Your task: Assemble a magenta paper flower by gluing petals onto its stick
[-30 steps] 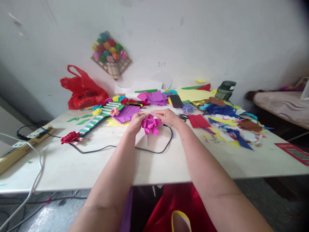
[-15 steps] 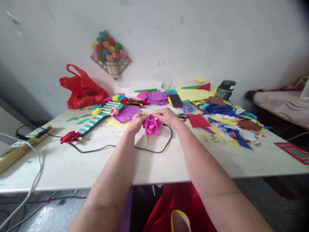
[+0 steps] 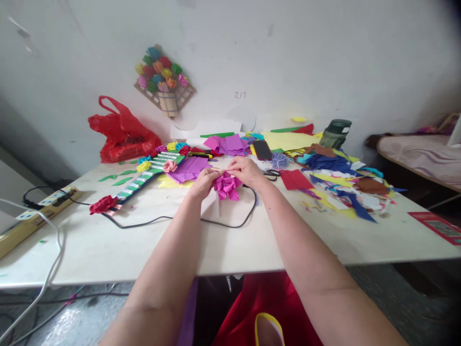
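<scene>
Over the middle of the table, my left hand (image 3: 203, 182) is closed on the left side of a magenta paper flower (image 3: 227, 188). My right hand (image 3: 246, 171) pinches at the flower's upper edge, fingertips pressed together close to the left ones. A thin pale stick (image 3: 217, 169) lies along the fingertips above the petals; which hand carries it I cannot tell. Below the flower a whitish translucent rod (image 3: 217, 205) shows. A black cord (image 3: 230, 226) loops around beneath and goes behind my right hand. Black scissors (image 3: 272, 174) lie just right of that hand.
Purple paper sheets (image 3: 187, 169) and a green-and-white striped panel with paper flowers (image 3: 146, 179) lie left. Further right are red paper (image 3: 296, 179), a phone (image 3: 262, 150), a heap of paper scraps (image 3: 331, 166) and a green bottle (image 3: 335, 134). A power strip (image 3: 54, 205) is far left.
The magenta flower has turned and shifted slightly between my fingers. Both hands stay in nearly the same place, still closed on it.
</scene>
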### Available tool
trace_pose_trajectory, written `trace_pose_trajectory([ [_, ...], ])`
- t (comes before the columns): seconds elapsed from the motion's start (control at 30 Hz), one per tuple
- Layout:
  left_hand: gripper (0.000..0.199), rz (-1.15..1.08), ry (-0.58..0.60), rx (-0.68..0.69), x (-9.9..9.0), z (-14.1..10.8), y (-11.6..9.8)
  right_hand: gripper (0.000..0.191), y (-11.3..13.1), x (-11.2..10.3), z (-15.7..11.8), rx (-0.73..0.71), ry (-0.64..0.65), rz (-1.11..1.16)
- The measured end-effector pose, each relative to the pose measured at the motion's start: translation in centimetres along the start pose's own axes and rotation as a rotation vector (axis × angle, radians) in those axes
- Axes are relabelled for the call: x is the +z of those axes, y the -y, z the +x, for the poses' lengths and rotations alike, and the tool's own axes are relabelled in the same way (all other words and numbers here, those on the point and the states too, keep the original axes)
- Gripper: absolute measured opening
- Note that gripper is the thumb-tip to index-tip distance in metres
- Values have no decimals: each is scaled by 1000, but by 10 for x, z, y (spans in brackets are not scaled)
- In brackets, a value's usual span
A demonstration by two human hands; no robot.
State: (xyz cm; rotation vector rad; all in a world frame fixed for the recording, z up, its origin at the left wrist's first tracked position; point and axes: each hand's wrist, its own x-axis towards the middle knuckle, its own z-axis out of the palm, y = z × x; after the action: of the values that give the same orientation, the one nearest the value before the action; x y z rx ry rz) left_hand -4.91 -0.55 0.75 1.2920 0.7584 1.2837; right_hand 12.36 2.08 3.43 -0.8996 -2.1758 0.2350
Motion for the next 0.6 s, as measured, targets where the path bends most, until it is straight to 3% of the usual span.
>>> trace_pose_trajectory([
  [0.3,21,-28,-47,-13,1,-1,0,13,3,-1,-1,-14,-34,36],
  [0.6,37,15,-35,-12,3,0,0,11,6,-1,-1,0,-45,8],
])
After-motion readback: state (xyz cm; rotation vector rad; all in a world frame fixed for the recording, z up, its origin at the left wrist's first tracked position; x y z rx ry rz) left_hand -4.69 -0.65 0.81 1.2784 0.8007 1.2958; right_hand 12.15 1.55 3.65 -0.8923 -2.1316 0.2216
